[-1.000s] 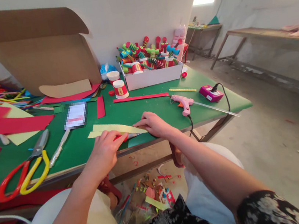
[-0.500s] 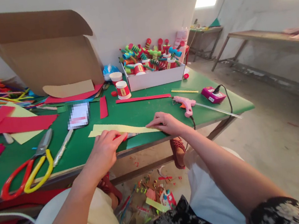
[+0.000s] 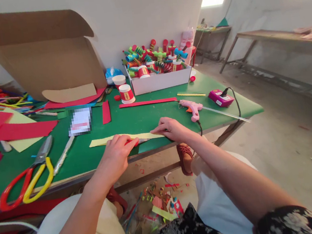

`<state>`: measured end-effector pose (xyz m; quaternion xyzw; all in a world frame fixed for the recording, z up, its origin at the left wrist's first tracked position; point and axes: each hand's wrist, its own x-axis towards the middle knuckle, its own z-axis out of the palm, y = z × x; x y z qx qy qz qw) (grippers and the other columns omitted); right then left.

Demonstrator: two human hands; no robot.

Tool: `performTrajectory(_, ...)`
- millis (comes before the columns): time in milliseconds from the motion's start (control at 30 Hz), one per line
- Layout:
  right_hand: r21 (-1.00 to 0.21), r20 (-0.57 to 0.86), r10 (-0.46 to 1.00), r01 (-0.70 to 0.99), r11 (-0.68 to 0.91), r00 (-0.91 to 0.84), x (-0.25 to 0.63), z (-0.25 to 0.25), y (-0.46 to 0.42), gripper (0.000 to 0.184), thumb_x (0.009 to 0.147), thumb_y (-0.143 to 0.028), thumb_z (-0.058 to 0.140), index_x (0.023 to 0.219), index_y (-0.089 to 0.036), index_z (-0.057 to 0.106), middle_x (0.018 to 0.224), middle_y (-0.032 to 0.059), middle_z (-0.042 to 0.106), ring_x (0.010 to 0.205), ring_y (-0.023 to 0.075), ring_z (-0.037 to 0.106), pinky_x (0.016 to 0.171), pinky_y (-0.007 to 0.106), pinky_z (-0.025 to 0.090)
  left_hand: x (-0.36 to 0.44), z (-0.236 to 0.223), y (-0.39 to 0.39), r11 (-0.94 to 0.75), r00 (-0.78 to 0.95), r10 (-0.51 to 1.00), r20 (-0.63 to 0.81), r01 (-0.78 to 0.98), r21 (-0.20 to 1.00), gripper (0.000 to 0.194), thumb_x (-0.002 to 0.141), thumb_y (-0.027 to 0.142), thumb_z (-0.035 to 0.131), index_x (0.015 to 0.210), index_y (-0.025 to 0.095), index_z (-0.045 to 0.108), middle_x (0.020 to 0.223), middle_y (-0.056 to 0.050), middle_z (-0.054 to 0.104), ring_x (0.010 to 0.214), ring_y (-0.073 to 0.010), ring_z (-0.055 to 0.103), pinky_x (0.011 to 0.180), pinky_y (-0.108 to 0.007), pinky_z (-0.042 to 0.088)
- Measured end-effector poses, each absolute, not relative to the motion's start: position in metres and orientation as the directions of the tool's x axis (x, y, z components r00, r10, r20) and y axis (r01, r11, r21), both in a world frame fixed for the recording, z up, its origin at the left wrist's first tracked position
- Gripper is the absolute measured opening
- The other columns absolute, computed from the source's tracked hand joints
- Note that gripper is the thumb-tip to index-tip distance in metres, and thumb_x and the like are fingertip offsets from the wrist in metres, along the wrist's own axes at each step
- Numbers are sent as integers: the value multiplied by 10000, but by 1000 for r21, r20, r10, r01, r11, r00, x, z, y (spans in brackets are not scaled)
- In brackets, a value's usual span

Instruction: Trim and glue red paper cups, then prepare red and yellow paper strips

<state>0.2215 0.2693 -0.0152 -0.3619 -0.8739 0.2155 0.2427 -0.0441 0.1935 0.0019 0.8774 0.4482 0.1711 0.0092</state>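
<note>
A pale yellow paper strip (image 3: 98, 142) lies along the front part of the green table. My left hand (image 3: 116, 150) is closed over its left half, the fingers round a small red-handled blade (image 3: 143, 140) whose metal tip points right along the strip's near edge. Most of that handle is hidden by the fingers, so its exact kind is unclear. At the strip's right end, my right hand (image 3: 172, 128) pinches the paper between thumb and fingers. A long red strip (image 3: 148, 103) lies behind both hands.
Large scissors (image 3: 39, 162) with red and yellow handles lie to the left. A pink glue gun (image 3: 192, 108) and purple plug block (image 3: 220, 98) are on the right. Behind stand paper cups (image 3: 126, 94) and a white box (image 3: 162, 82) of colourful toys. Scraps (image 3: 162, 205) litter the floor.
My left hand has slid a little to the right with the red-handled blade. The yellow strip's left part now looks narrower and flatter. My right hand stays at its end.
</note>
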Motion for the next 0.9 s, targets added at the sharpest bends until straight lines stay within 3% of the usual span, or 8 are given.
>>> performTrajectory(900,-577,204,753,544,609,-626,255,-12,268,257,932,-162,616,1097,-271,779,811,9,579,755,130,560,762,264,449,-25,4,192,-603,564,779,274,794,83,583,799,-73,369,1264,161,633,1090,-122,628,998,-275,496,830,-412,440)
